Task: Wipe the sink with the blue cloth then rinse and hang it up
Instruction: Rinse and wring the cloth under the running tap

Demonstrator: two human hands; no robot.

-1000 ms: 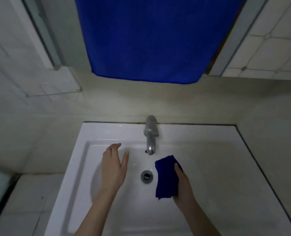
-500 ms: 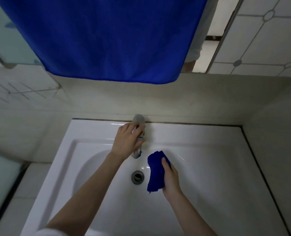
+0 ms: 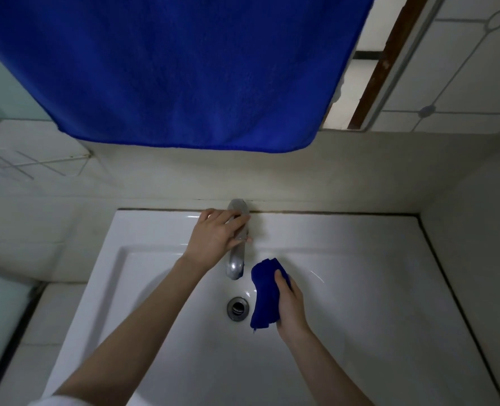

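Note:
A white rectangular sink (image 3: 360, 332) fills the lower part of the head view, with a round metal drain (image 3: 237, 308) in its bowl. My right hand (image 3: 291, 306) is closed around a bunched dark blue cloth (image 3: 264, 294), held over the bowl just right of the drain and beside the spout. My left hand (image 3: 218, 237) grips the handle of the chrome faucet (image 3: 234, 263) at the sink's back edge. No water is visible at the spout.
A large blue towel (image 3: 178, 71) hangs over the wall above the sink, its lower edge well above the faucet. Pale tiled walls enclose the sink at the back and right. A tiled ledge (image 3: 32, 323) lies to the left.
My left hand rose from the bowl to the faucet and closed on its handle. My right hand brought the cloth slightly up toward the spout. The view tilted upward.

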